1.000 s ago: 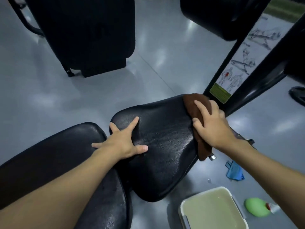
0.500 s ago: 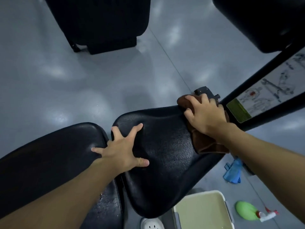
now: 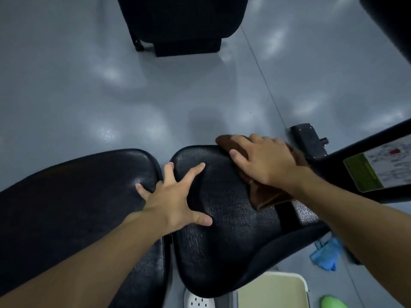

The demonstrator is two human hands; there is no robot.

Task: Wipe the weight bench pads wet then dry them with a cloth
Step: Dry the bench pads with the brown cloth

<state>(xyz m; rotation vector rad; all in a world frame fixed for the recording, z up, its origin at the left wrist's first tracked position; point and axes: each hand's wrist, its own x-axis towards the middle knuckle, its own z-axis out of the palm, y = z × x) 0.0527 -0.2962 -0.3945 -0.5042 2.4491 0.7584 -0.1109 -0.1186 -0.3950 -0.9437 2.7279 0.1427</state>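
Seat pad [image 3: 222, 236], black and grainy with a damp sheen, fills the lower middle of the view. Its long axis runs from the near edge away from the person. A second black pad [image 3: 77, 196] lies just beside it on the left, with a narrow gap between them.

The left hand [image 3: 175, 196] lies flat with its fingers spread wide. Thumb and longer fingers press on the seat pad, and the little finger reaches across the gap onto the second pad. It holds nothing.

The right hand [image 3: 262, 161] lies palm down on a brown cloth [image 3: 266, 194] at the seat pad's far right corner, pressing it to the pad with fingers laid out rather than clenched. Several fingertips go out of sight over the far rim. The cloth runs slantwise from that corner toward the near right, and its crumpled end shows below the wrist.

The right forearm hides part of the seat pad's right edge. A black beam [image 3: 347, 152] with a blurred, unreadable label crosses at the right. On the grey floor [image 3: 111, 96] lie a blue thing [image 3: 327, 254], partly covered by the forearm, a cream tub [image 3: 273, 290], a green object [image 3: 333, 303] and a white perforated object [image 3: 198, 301]. All three are cut off at the bottom edge.
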